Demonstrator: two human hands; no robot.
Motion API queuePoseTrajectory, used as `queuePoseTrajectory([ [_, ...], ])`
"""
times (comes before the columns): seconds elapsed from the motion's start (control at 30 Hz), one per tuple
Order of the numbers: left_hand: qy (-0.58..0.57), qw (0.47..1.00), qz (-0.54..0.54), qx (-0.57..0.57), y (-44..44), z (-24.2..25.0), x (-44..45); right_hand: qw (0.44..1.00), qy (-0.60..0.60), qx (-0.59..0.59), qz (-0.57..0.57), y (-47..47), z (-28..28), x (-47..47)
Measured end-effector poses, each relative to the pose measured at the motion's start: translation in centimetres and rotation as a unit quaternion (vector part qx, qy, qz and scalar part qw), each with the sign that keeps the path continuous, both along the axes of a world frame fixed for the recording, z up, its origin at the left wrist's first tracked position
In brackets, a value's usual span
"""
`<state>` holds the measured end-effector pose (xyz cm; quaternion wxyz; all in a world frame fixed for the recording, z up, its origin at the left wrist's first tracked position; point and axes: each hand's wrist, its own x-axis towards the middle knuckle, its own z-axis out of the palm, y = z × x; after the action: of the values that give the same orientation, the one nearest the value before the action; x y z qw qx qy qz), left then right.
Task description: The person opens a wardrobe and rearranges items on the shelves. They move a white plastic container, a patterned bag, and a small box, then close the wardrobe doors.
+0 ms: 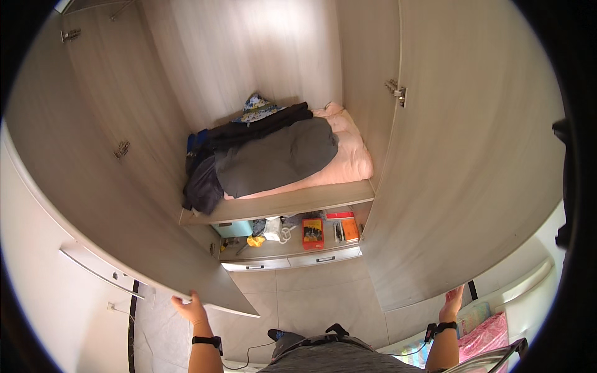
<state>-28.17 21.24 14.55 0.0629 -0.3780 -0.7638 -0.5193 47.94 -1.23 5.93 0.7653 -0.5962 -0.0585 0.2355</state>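
My left hand [190,308] is at the edge of the left wardrobe door [154,242], its thumb and fingers spread around the edge. On the other side, my right hand [451,303] touches the lower edge of the right wardrobe door [457,186], with its fingers partly hidden behind it. Both doors stand open. Inside, a dark grey cloth [275,156] lies over a folded pink quilt [354,156], beside dark garments [205,186] and a floral cloth [256,109]. The shelf below holds a light-blue box [235,228], a red box [313,233] and an orange book [350,230].
Two white drawers [254,266] with dark handles are under the lower shelf. A yellow item [255,241] and a white cable [285,235] lie on that shelf. Pink bedding [485,335] is at the lower right. A wall socket [111,306] with a cord is at the left.
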Motion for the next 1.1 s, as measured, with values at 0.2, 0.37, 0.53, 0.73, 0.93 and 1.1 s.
queuePoseTrajectory([
  [0.2,-0.117,0.966,-0.227,0.050,3.3,2.7,6.9,0.991,0.046,0.088,0.094,4.5,2.2,-0.5],
  [0.37,-0.048,0.972,-0.227,-0.025,5.0,3.1,8.0,0.983,0.052,0.130,0.118,4.8,2.2,-1.6],
  [0.53,-0.029,0.958,-0.285,-0.013,5.9,2.8,8.7,0.983,0.038,0.109,0.143,4.1,2.6,-3.1],
  [0.73,-0.048,0.953,-0.297,-0.024,6.9,3.5,11.1,0.939,0.059,0.147,0.306,3.9,4.6,-9.4],
  [0.93,-0.027,0.930,-0.366,-0.030,8.7,2.9,13.0,0.881,0.121,0.146,0.433,8.8,7.6,-20.5],
  [1.1,-0.107,0.830,-0.497,-0.229,9.1,-0.6,9.9,0.852,0.036,0.106,0.512,15.2,8.8,-26.6],
])
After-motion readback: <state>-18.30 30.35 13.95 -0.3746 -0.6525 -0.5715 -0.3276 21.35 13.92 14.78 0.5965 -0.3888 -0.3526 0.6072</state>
